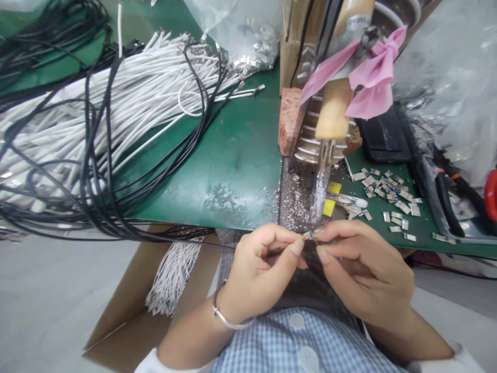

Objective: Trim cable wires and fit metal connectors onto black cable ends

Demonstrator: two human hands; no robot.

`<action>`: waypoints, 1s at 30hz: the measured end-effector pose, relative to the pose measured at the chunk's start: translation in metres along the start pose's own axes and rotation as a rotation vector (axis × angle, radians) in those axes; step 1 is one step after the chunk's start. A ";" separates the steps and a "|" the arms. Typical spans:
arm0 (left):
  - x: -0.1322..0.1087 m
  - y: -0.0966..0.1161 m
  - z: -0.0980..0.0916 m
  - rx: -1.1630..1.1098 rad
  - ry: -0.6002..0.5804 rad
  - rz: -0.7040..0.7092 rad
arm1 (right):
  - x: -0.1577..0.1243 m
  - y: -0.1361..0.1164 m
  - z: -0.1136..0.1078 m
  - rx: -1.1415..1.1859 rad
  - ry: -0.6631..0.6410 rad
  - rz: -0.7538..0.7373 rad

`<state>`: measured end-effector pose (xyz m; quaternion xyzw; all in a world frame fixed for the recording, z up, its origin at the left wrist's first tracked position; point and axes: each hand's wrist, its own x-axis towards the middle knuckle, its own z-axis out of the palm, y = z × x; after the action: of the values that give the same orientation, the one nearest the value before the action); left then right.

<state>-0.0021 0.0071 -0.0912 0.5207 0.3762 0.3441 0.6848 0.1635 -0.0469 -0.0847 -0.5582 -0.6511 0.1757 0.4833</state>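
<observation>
Pale floor (46, 311) is extending beneath a green workbench (236, 155), which is carrying a bundle of white cables (147, 88) and a wooden-handled soldering iron (332, 116).

At the near edge, the left hand (267, 274) is pinching thumb against index finger; the right hand (365, 269) is facing it, though whether its fingers are clasping anything, one cannot tell. Metal-shelled connectors (404, 194) are lying loose to the iron's right. Held in the left pinch, a wire end (306, 236) is pointing crosswise towards the right hand, just on the near side of the iron's tip.
</observation>
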 end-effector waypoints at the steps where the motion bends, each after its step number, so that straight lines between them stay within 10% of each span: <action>1: 0.000 0.000 -0.001 -0.013 -0.009 -0.007 | 0.000 0.001 0.000 0.017 -0.007 0.015; 30: 0.002 0.002 0.003 0.463 0.060 0.344 | 0.001 -0.004 -0.001 -0.055 0.010 -0.011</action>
<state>0.0011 0.0080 -0.0888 0.7090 0.3710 0.3755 0.4676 0.1617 -0.0475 -0.0807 -0.5687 -0.6562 0.1524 0.4720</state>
